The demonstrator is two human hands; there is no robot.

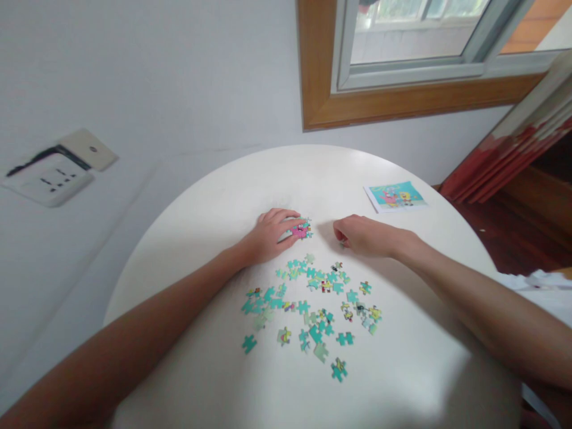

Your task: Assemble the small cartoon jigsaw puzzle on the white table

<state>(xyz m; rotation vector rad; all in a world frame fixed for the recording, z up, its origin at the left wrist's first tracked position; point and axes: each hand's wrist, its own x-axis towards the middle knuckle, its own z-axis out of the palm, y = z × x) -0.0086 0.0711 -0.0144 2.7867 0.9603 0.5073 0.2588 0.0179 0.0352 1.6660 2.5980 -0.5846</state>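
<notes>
My left hand (274, 234) lies with fingers apart on a small joined section of jigsaw puzzle (301, 230), pink and teal, and partly covers it. To its right, my right hand (360, 234) is closed just above the table, its fingertips pinching a puzzle piece (342, 243) that is mostly hidden. Between the two forearms, many loose puzzle pieces (316, 331) lie scattered, mostly teal and pale green, some with yellow, red or black print. Some of them overlap.
A picture card (397, 197) with cartoon figures lies at the back right of the round white table (187, 357). Behind are a wall with a socket (50, 179), a wood-framed window (319, 110) and a red and white curtain (482, 161).
</notes>
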